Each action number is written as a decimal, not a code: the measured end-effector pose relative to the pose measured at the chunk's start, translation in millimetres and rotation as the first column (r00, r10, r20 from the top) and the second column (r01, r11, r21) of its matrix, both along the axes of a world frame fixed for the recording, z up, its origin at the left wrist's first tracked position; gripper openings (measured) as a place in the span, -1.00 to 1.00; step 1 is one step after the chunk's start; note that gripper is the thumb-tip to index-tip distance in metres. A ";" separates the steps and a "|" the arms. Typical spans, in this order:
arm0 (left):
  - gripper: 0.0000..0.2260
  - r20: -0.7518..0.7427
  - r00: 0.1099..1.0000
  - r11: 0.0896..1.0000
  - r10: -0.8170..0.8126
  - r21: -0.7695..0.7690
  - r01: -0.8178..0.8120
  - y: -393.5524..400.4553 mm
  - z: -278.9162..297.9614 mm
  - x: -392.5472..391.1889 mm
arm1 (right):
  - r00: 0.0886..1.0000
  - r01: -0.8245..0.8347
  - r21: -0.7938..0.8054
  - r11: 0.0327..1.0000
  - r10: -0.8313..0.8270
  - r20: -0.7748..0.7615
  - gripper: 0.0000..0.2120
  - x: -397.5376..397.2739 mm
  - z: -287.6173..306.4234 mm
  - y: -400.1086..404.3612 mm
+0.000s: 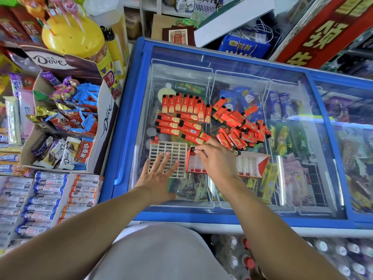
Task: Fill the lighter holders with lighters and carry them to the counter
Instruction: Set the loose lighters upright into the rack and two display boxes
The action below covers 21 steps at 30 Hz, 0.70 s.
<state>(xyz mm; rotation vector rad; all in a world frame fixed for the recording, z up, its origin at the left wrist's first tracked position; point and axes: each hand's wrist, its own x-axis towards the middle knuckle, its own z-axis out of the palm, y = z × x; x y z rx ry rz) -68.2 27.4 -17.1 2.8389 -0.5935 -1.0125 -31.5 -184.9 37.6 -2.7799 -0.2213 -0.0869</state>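
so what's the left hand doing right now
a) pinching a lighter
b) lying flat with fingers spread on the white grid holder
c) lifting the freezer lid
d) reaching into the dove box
b: the left hand lies with straight, spread fingers on the white grid holder on the freezer's glass lid, while the right hand pinches a lighter over the red holder.

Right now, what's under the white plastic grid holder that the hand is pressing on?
The white plastic grid holder lies on the blue freezer's glass lid, with the left hand flat on it. Through its slots, dark freezer contents show; what exactly is unclear.
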 end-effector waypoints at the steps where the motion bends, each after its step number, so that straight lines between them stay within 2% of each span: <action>1: 0.00 0.001 1.000 1.000 0.001 -0.003 -0.001 0.1 -0.3 0.2 | 1.000 -0.004 -0.007 1.000 0.004 -0.017 -0.91 0.4 0.6 0.5; 6: -0.02 0.043 0.999 1.000 -0.026 0.000 0.026 2.7 -3.7 -1.0 | 0.999 0.016 0.078 0.997 -0.014 -0.034 -0.90 20.7 15.9 8.3; 8: -0.03 0.052 0.998 0.999 -0.037 -0.006 0.038 3.5 -4.4 -1.6 | 0.993 0.053 0.074 0.996 -0.045 -0.106 -0.88 45.0 18.7 9.5; 10: -0.03 0.052 0.998 0.999 -0.033 -0.025 0.034 5.0 -5.2 -1.8 | 0.970 0.060 0.002 0.998 -0.058 -0.235 -0.84 72.4 16.7 10.5; 13: -0.04 0.093 0.996 0.996 -0.018 -0.084 0.025 11.5 -6.9 -4.2 | 0.932 -0.007 -0.075 0.997 -0.020 -0.362 -0.74 104.2 4.4 17.0; 16: -0.07 0.164 0.986 0.987 0.010 -0.160 0.016 23.7 -5.9 -7.6 | 0.931 -0.073 -0.152 0.986 0.013 -0.364 -0.73 122.1 -11.5 28.3; 19: -0.07 0.212 0.977 0.988 0.014 -0.156 0.019 37.1 -10.0 -11.0 | 0.944 -0.107 -0.253 0.962 0.018 -0.331 -0.89 129.8 -21.7 37.9; 21: -0.04 0.184 0.983 0.991 0.000 -0.128 0.024 46.5 -16.5 -14.5 | 0.957 -0.119 -0.313 0.942 0.024 -0.290 -0.95 133.2 -24.2 42.0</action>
